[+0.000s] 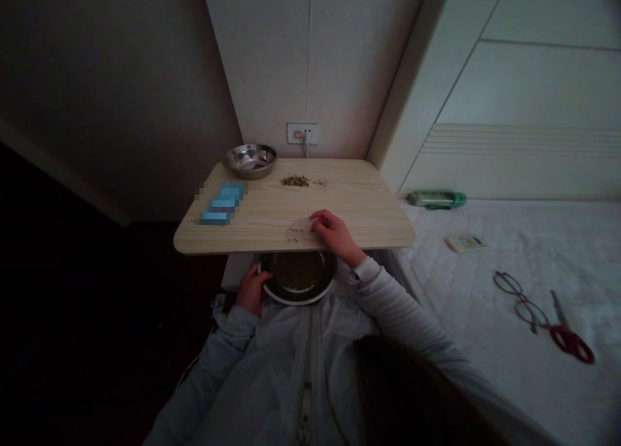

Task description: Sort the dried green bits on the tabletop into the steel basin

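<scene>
I list: left hand [251,291], gripping dark dish [297,302]; right hand [336,236], pinching clear disc [301,225]; risk, hasty dragging scattering grains [294,240] past the dish.

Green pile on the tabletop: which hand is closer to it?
Right. The right hand is by the near edge of the tabletop, short of the green pile; the left hand is farther off, below that edge, at the dish.

Round plate [298,301], dark inside, pale rim, greenish bits [301,275] in it; I hold it by tabletop's [359,203] near edge. I pinch clear roundish piece [301,226] over tabletop, few dark specks [295,231] there.
</scene>
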The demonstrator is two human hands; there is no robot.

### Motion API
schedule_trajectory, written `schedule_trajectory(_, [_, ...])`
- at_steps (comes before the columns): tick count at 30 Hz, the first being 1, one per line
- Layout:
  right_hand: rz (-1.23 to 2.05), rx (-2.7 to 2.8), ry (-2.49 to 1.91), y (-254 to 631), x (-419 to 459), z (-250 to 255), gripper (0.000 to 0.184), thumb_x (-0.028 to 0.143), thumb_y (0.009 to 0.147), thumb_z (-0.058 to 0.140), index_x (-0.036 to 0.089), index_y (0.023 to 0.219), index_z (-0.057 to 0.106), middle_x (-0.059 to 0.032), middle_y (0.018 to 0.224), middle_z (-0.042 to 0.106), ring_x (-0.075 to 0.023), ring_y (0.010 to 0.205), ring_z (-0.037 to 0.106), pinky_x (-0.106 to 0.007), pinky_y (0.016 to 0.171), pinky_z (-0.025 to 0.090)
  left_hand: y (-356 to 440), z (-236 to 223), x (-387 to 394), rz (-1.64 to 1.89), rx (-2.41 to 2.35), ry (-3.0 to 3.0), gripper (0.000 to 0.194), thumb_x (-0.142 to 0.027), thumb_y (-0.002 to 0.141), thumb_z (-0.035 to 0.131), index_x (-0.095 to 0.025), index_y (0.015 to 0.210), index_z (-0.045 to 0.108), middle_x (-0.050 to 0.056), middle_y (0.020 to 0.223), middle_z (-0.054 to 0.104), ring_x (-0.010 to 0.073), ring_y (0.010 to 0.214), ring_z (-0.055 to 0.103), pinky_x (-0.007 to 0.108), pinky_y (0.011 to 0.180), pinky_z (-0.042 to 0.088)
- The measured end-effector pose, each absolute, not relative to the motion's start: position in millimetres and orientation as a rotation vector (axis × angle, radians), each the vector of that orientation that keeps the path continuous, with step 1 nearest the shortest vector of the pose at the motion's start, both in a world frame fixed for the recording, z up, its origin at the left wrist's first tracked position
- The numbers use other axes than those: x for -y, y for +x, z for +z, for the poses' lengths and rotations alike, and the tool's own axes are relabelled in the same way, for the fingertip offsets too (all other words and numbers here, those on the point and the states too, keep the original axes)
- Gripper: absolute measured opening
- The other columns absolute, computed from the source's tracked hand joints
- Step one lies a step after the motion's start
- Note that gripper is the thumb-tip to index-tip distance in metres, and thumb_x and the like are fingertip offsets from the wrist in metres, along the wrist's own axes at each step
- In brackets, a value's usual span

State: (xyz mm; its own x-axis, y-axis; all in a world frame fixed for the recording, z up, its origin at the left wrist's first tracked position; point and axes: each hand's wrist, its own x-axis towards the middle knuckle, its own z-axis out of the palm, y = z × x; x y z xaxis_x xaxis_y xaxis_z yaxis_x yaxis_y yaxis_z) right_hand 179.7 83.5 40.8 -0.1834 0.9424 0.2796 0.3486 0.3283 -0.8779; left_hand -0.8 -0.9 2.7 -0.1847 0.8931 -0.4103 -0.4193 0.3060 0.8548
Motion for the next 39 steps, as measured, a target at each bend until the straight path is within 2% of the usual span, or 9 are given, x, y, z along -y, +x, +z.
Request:
schedule_trajectory(5, [0.802,1.756,-1.204,178.1,-86.0,39.4,0.024,0.028,0.07,0.041,0.018,0.089,0.052,0.0022,0.064,0.054,-0.0091,0.058,0.047,-0.022,0.058,0.036,-0.8,3.0,0.7,1.247,-1.291,0.506,0.031,-0.012,0.047,0.054,-0.016,0.078,0.056,-0.004,0.053,0.057,0.0123,0.05,0.052,0.025,0.052,0.04])
schedule_trajectory(13, [0.835,1.805,-1.21,178.3,-84.6,41.5,0.023,0.025,0.069,0.042,0.017,0.087,0.053,0.003,0.062,0.054,-0.0084,0.057,0.047,-0.021,0.059,0.036,-2.9,-1.1,0.2,1.256,-1.261,0.519,0.031,-0.012,0.045,0.056,-0.016,0.076,0.056,-0.004,0.053,0.057,0.0119,0.048,0.052,0.024,0.051,0.04])
schedule_trajectory(19, [0.853,1.815,-1.211,179.4,-81.8,43.7,0.022,0.025,0.068,0.043,0.017,0.085,0.054,0.0036,0.062,0.053,-0.0078,0.056,0.045,-0.02,0.055,0.034,-1.7,1.2,0.4,1.258,-1.292,0.521,0.033,-0.011,0.044,0.056,-0.016,0.077,0.056,-0.005,0.052,0.058,0.0112,0.049,0.052,0.022,0.05,0.039])
schedule_trajectory(32, [0.856,1.845,-1.241,178.6,-79.3,47.2,0.021,0.025,0.067,0.044,0.017,0.083,0.056,0.0039,0.059,0.053,-0.0075,0.054,0.043,-0.019,0.053,0.032,-1.3,2.1,1.1,1.256,-1.266,0.523,0.035,-0.011,0.045,0.057,-0.016,0.079,0.057,-0.004,0.053,0.057,0.0142,0.053,0.054,0.026,0.053,0.04])
schedule_trajectory(39, [0.898,1.865,-1.21,179.2,-80.8,44.5,0.022,0.025,0.067,0.044,0.017,0.084,0.056,0.0036,0.059,0.054,-0.0072,0.052,0.042,-0.019,0.05,0.031,-2.0,2.1,1.0,1.238,-1.291,0.54,0.031,-0.012,0.046,0.056,-0.017,0.076,0.056,-0.004,0.054,0.057,0.012,0.05,0.052,0.024,0.051,0.039])
